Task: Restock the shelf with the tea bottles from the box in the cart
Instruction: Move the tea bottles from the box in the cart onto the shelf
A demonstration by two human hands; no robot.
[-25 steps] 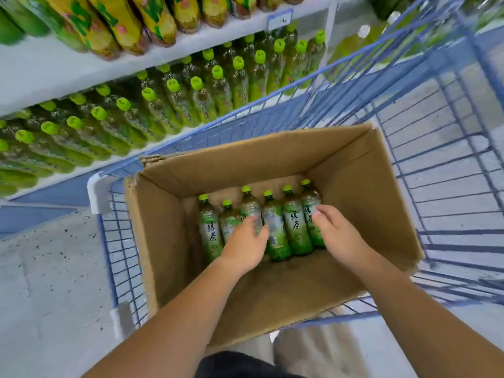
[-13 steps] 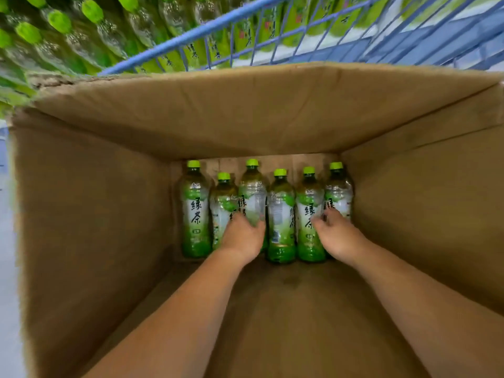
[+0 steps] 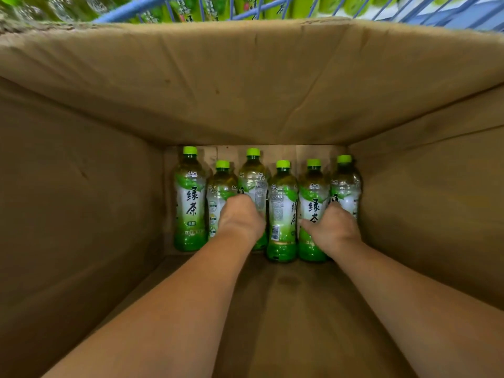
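Above the far-left rim runs a blue bar of the cart (image 3: 131, 9). Inside it, the cardboard box (image 3: 81, 200) fills the view. Six tea bottles (image 3: 191, 200) with green caps stand upright in a row against its far wall. The left hand (image 3: 241, 218) reaches in with knuckles bent and curls over the third bottle (image 3: 256, 184), also touching the second; its fingertips are hidden. The fourth bottle (image 3: 282, 214) stands free between the hands. The right hand (image 3: 331, 227) wraps the fifth bottle (image 3: 313, 192) – thumb across the label, fingers tucked toward the sixth. Both forearms stretch along the box floor.
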